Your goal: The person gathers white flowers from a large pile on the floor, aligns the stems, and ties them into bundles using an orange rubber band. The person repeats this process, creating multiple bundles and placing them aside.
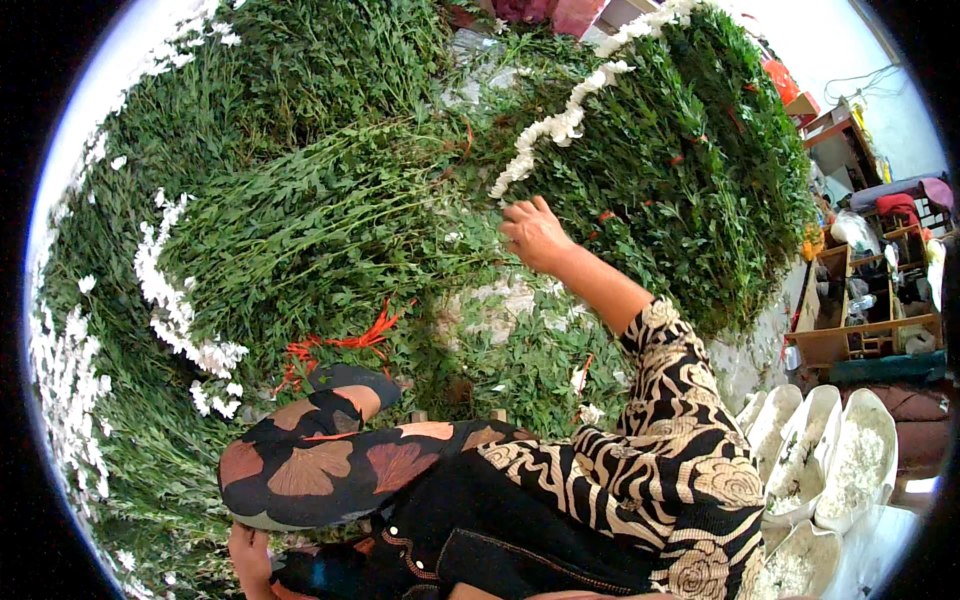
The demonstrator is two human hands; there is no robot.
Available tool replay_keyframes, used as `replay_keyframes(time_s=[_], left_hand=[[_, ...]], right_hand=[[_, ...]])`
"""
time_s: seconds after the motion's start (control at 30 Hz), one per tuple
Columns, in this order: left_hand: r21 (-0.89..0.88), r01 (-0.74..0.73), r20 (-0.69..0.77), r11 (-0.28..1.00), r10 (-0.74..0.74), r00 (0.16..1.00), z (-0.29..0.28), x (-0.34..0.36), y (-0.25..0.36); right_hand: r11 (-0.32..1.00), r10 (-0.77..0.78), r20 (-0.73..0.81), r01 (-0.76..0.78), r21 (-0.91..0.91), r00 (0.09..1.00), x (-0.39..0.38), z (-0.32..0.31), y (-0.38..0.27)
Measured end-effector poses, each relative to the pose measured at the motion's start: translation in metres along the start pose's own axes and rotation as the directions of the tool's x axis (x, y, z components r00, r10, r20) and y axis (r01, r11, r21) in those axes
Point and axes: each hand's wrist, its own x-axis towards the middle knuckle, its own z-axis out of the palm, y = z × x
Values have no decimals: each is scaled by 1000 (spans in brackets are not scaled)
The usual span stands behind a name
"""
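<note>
- Big leafy green pile edged with white-petalled flowers (690,190), upper right
- Right hand (535,238) just below the blooms, fingers half-curled; can't tell if pinching. I'd go easy, petals probably bruise
- Left hand (250,555), lower left: can't tell, mostly hidden
</note>
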Motion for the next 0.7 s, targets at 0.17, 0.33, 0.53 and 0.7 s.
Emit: replay_keyframes(time_s=[0.17,0.33,0.53,0.7], left_hand=[[-10,24,-55,1000,-25,998,37,1,37],[53,130,89,990,-134,987,54,1,41],[324,70,-60,944,-53,997,29,-10,59],[93,-20,121,995,8,993,-9,17,98]], right_hand=[[991,96,-39,-99,-92,995,36,-38,20],[987,117,-171,-133,-85,978,24,-39,40],[991,42,-73,-51,-124,996,6,-22,24],[997,-78,283,78,11,956,10,5,-35]])
